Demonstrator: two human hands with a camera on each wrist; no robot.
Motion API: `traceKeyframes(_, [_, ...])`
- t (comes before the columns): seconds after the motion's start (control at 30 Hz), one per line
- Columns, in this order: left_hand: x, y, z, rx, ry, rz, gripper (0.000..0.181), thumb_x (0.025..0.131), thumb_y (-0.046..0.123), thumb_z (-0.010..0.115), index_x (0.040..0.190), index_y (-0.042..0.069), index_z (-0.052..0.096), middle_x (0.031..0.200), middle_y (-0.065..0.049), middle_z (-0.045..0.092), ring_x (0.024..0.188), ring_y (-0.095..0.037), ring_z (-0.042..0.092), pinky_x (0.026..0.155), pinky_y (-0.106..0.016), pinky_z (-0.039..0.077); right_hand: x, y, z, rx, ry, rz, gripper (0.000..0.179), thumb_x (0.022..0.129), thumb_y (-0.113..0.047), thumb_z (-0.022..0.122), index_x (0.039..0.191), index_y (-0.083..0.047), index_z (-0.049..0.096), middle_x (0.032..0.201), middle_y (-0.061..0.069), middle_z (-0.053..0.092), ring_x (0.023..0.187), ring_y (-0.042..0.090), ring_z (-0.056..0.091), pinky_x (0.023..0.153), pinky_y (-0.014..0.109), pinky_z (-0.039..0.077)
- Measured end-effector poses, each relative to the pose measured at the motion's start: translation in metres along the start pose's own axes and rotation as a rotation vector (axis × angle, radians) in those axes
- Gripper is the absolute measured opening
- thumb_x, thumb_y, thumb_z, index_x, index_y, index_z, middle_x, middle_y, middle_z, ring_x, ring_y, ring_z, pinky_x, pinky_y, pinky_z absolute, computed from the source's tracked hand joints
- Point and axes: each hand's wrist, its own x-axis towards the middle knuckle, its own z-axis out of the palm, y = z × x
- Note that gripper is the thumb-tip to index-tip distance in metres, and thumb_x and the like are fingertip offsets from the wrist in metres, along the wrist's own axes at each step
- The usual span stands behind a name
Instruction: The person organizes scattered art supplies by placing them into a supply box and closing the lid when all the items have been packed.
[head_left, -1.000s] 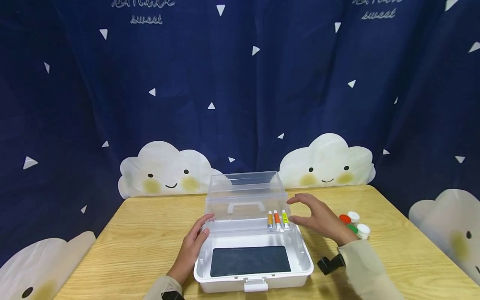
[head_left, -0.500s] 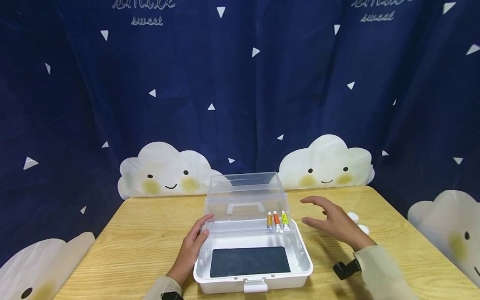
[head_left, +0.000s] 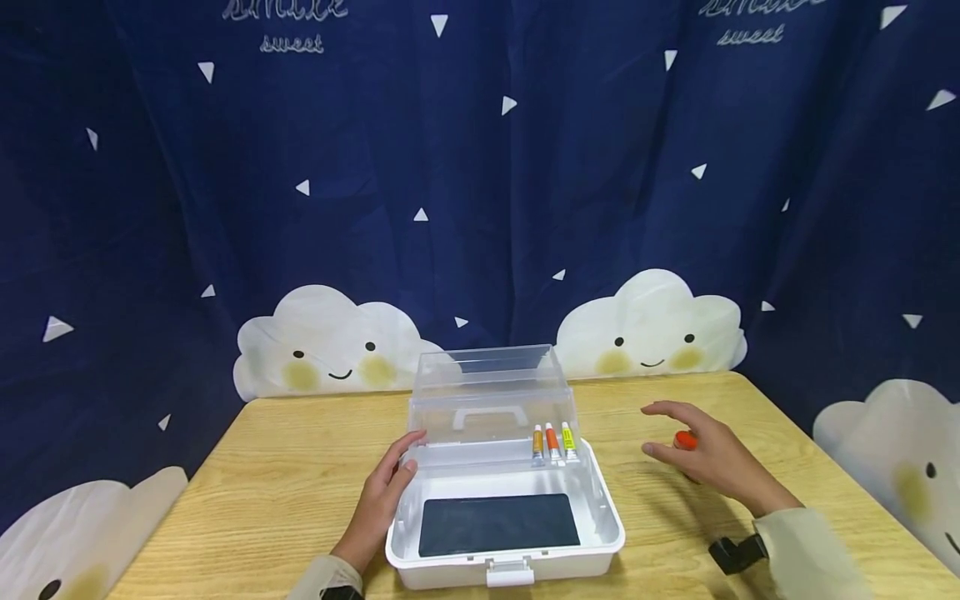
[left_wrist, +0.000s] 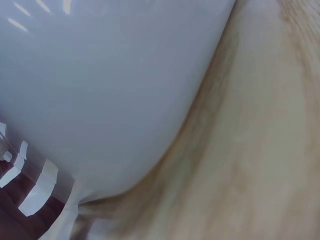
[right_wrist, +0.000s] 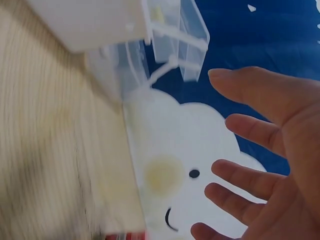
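A white storage box (head_left: pixel 501 570) stands on the table with its clear lid (head_left: pixel 491 408) raised at the back. Three small paint tubes (head_left: pixel 552 442), gold, orange-red and yellow, lie side by side in its clear tray. My left hand (head_left: pixel 377 500) rests against the box's left side, fingers extended near the tray. In the left wrist view the box's white wall (left_wrist: pixel 110 90) fills much of the frame. Right of the box, my right hand (head_left: pixel 712 454) hovers with thumb and fingers spread, holding nothing. A red-capped jar (head_left: pixel 685 440) shows partly behind it; other jars are hidden by the hand.
A dark flat panel (head_left: pixel 498 524) lies on the floor of the box. The wooden table (head_left: pixel 300 467) runs back to a navy curtain (head_left: pixel 480 167) with white cloud shapes. A front latch (head_left: pixel 510 573) sticks out from the box.
My right hand has moved right, away from the paint tubes to over the jars, which it now mostly covers. The left hand and the box stay put.
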Motion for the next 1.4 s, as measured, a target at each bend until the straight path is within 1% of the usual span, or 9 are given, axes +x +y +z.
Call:
traceKeyframes(0.3, [0.001,-0.003,0.000,-0.005,-0.001,-0.011,0.036,0.102,0.024,0.048,0.138,0.029,0.050,0.139,-0.004,0.052,0.127,-0.022,0.048,0.098,-0.021,0.040,-0.008,0.021,-0.018,0.007,-0.036,0.060,0.059,0.087,-0.044,0.069,0.134,-0.012,0.052,0.139,0.018,0.048,0.129,0.042,0.039,0.093,0.067,0.036])
traceKeyframes(0.47, [0.001,-0.003,0.000,0.008,-0.001,0.003,0.037,0.102,0.023,0.047,0.138,0.027,0.050,0.139,-0.006,0.052,0.127,-0.024,0.048,0.098,-0.021,0.040,-0.010,0.031,-0.025,0.014,-0.065,0.110,0.062,0.088,-0.047,0.066,0.137,-0.013,0.050,0.142,0.020,0.045,0.128,0.044,0.038,0.091,0.067,0.037])
traceKeyframes(0.67, [0.001,-0.003,0.000,-0.003,-0.001,-0.016,0.036,0.102,0.024,0.048,0.138,0.029,0.050,0.140,-0.004,0.051,0.128,-0.022,0.046,0.099,-0.021,0.038,-0.011,0.049,-0.032,0.020,-0.069,0.147,0.059,0.090,-0.043,0.066,0.137,-0.012,0.049,0.139,0.021,0.048,0.126,0.044,0.039,0.087,0.066,0.039])
traceKeyframes(0.93, [0.000,-0.001,0.000,-0.010,-0.006,-0.034,0.037,0.102,0.025,0.048,0.137,0.032,0.049,0.140,-0.002,0.051,0.128,-0.020,0.046,0.098,-0.020,0.038,-0.016,0.078,-0.033,0.063,-0.097,0.209,0.056,0.091,-0.040,0.065,0.135,-0.007,0.052,0.138,0.022,0.048,0.122,0.048,0.044,0.086,0.059,0.045])
traceKeyframes(1.03, [0.000,-0.001,0.000,-0.009,-0.004,-0.033,0.037,0.102,0.025,0.047,0.138,0.031,0.049,0.140,-0.002,0.051,0.128,-0.021,0.046,0.098,-0.019,0.038,-0.018,0.086,-0.033,0.084,-0.092,0.200,0.054,0.091,-0.037,0.066,0.134,-0.005,0.054,0.135,0.022,0.051,0.120,0.047,0.047,0.087,0.053,0.048])
traceKeyframes(1.13, [0.000,-0.001,0.000,-0.013,-0.005,-0.035,0.037,0.102,0.025,0.048,0.138,0.032,0.049,0.140,-0.001,0.051,0.128,-0.020,0.047,0.098,-0.020,0.039,-0.021,0.092,-0.033,0.115,-0.107,0.205,0.052,0.092,-0.034,0.065,0.133,-0.004,0.054,0.135,0.023,0.051,0.118,0.046,0.050,0.083,0.042,0.051])
traceKeyframes(1.23, [-0.001,-0.001,0.000,-0.018,-0.005,-0.036,0.037,0.102,0.025,0.048,0.138,0.032,0.049,0.140,-0.001,0.051,0.128,-0.019,0.047,0.098,-0.020,0.040,-0.024,0.099,-0.033,0.168,-0.122,0.232,0.051,0.093,-0.033,0.064,0.133,-0.003,0.054,0.136,0.025,0.049,0.114,0.040,0.056,0.076,0.034,0.054])
traceKeyframes(1.3, [-0.001,-0.001,0.000,-0.017,-0.004,-0.034,0.037,0.102,0.025,0.048,0.138,0.032,0.049,0.140,0.000,0.051,0.128,-0.019,0.047,0.098,-0.020,0.039,-0.025,0.103,-0.033,0.202,-0.123,0.256,0.050,0.093,-0.034,0.063,0.131,-0.003,0.055,0.136,0.024,0.050,0.109,0.027,0.061,0.074,0.032,0.054])
traceKeyframes(1.4, [-0.001,-0.001,0.000,-0.014,-0.002,-0.033,0.037,0.102,0.025,0.048,0.138,0.032,0.049,0.140,-0.001,0.051,0.128,-0.020,0.046,0.098,-0.020,0.039,-0.027,0.109,-0.034,0.238,-0.142,0.266,0.049,0.094,-0.033,0.062,0.131,-0.002,0.054,0.134,0.024,0.051,0.100,0.008,0.062,0.073,0.033,0.055])
